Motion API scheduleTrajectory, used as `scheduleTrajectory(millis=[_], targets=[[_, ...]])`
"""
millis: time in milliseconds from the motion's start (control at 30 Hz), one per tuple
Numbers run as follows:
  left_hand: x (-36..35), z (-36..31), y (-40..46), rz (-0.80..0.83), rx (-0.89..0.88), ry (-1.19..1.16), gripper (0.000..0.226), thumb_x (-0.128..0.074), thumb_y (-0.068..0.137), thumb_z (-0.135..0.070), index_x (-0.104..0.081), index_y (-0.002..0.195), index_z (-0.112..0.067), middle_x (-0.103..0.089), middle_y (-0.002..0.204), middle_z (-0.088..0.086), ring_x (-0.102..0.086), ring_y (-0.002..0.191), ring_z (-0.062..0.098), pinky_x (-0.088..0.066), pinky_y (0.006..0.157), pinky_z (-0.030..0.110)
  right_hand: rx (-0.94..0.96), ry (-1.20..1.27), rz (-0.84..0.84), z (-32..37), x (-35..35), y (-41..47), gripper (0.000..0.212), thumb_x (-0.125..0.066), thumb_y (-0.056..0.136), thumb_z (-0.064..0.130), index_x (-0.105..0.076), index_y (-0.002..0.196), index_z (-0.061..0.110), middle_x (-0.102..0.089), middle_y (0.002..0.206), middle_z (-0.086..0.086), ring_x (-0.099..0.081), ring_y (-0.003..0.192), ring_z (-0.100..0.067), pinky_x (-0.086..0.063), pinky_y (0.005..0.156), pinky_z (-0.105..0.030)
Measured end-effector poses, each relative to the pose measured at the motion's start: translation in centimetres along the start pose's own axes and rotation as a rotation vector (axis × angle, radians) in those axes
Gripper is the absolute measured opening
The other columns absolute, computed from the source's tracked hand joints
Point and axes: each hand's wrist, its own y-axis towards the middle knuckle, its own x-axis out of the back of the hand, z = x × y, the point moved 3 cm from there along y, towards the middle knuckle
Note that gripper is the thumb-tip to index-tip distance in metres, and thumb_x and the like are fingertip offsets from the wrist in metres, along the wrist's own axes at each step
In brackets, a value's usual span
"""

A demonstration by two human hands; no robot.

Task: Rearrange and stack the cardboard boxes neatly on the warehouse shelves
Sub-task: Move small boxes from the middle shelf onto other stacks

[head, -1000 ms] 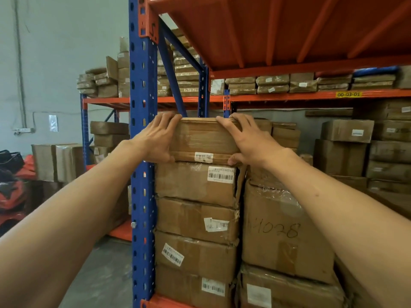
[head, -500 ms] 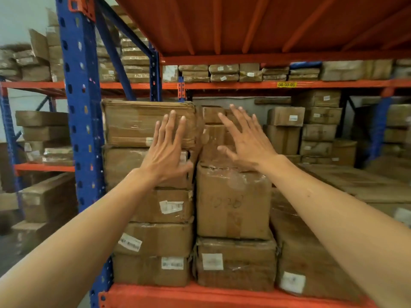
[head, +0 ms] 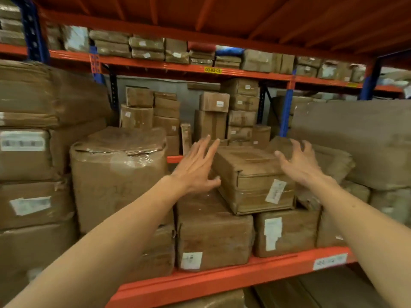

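Observation:
A flat brown cardboard box (head: 253, 178) with a white label lies askew on top of two lower boxes (head: 213, 232) on the orange shelf (head: 222, 278). My left hand (head: 198, 167) is open with fingers straight, its thumb at the box's left front corner. My right hand (head: 300, 165) hovers open with curled, spread fingers over the box's right side, not clearly touching it. Neither hand holds anything. A tall plastic-wrapped box (head: 117, 174) stands to the left.
A stack of labelled boxes (head: 26, 174) fills the far left beside a blue upright (head: 33, 30). A large flat carton (head: 355, 141) leans at the right. More boxes (head: 222, 116) stand on the rear rack, and an orange deck (head: 222, 16) hangs overhead.
My view and both hands have moved right, off the top box of the left stack. Both hands are now open at a skewed box further right on the shelf.

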Motion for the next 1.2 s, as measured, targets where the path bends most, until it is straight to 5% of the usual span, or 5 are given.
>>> scheduleTrajectory(millis=[267, 633, 933, 1100, 1200], targets=[[-9.5, -5.6, 7.1, 0.236, 0.623, -0.716, 0.105, -0.039, 0.084, -0.089, -0.005, 0.166, -0.030, -0.015, 0.172, 0.008, -0.018, 0.157, 0.033, -0.017, 0.126, 0.051, -0.370, 0.433, 0.390, -12.0, -5.4, 5.3, 0.123, -0.030, 0.069, 0.107, -0.043, 0.160, 0.026, -0.052, 0.159, -0.008, -0.052, 0.141, -0.035, -0.041, 0.119, -0.053], [-11.0, -5.6, 6.1, -0.052, 1.120, -1.277, 0.058, -0.050, 0.095, -0.062, -0.060, 0.137, -0.024, -0.070, 0.118, 0.010, -0.066, 0.104, 0.028, -0.052, 0.088, 0.043, -0.196, 0.844, 0.585, -7.8, -5.5, 5.8, 0.084, -0.039, 0.097, 0.081, -0.025, 0.167, 0.037, -0.032, 0.171, 0.001, -0.032, 0.154, -0.025, -0.024, 0.128, -0.051], [-8.6, -5.8, 2.9, -0.154, 1.287, -1.551, 0.024, -0.043, 0.107, -0.041, -0.056, 0.109, -0.021, -0.066, 0.101, 0.015, -0.062, 0.095, 0.033, -0.044, 0.106, 0.066, -0.005, 0.788, 0.526, -3.2, -3.1, 5.1, 0.077, -0.036, 0.098, 0.079, -0.035, 0.163, 0.037, -0.049, 0.159, 0.000, -0.050, 0.127, -0.016, -0.033, 0.099, -0.037], [-8.5, -2.8, -0.6, -0.190, 1.376, -1.365, 0.032, -0.035, 0.105, -0.027, -0.052, 0.128, -0.011, -0.062, 0.110, 0.020, -0.064, 0.095, 0.041, -0.059, 0.082, 0.065, 0.189, 0.742, 0.553, 2.1, -2.9, 4.6, 0.063, -0.047, 0.090, 0.081, -0.076, 0.123, 0.037, -0.080, 0.117, 0.000, -0.075, 0.108, -0.022, -0.050, 0.103, -0.046], [-8.0, 0.0, -3.1, -0.059, 1.395, -0.836, 0.020, -0.047, 0.102, -0.018, -0.056, 0.112, -0.003, -0.063, 0.117, 0.022, -0.066, 0.090, 0.042, -0.063, 0.080, 0.056, 0.374, 0.686, 0.530, 6.0, -4.6, 3.8, 0.037, -0.061, 0.099, 0.050, -0.071, 0.133, 0.043, -0.067, 0.143, 0.003, -0.062, 0.131, -0.022, -0.044, 0.114, -0.050]])
